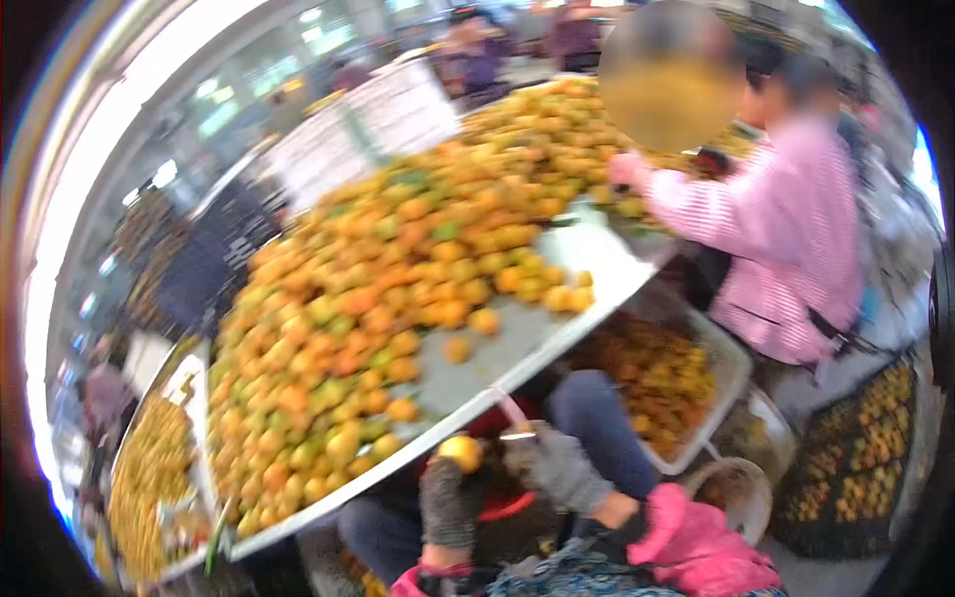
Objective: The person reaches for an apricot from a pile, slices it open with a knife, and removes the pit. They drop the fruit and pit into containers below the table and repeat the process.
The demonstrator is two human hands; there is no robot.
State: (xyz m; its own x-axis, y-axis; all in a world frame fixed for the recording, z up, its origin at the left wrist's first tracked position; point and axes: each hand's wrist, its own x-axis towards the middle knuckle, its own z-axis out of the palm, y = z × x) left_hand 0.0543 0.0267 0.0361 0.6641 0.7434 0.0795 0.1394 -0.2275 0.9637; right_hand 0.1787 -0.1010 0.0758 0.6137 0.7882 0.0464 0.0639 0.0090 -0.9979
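My left hand [450,505], in a grey knit glove, is closed around an orange citrus fruit [460,454] in front of the table's edge. To its right, my right hand [565,470] wears a similar glove with its fingers curled. A small pale, shiny thing [518,435] shows at those fingers, too blurred to name. A pink strip [509,408] runs from near it up to the table edge. Between and below my hands sits part of a red rounded container [505,505]. Beyond lies a big heap of orange fruit [368,298] on the sloping table [487,363].
A tub of fruit [736,373] stands right of my knee, with a pale bucket [758,497] nearby. A dark crate [860,448] of fruit lies further right. A person in a pink checked top [796,229] sits at the table's right. Dark crates [219,249] stand at left.
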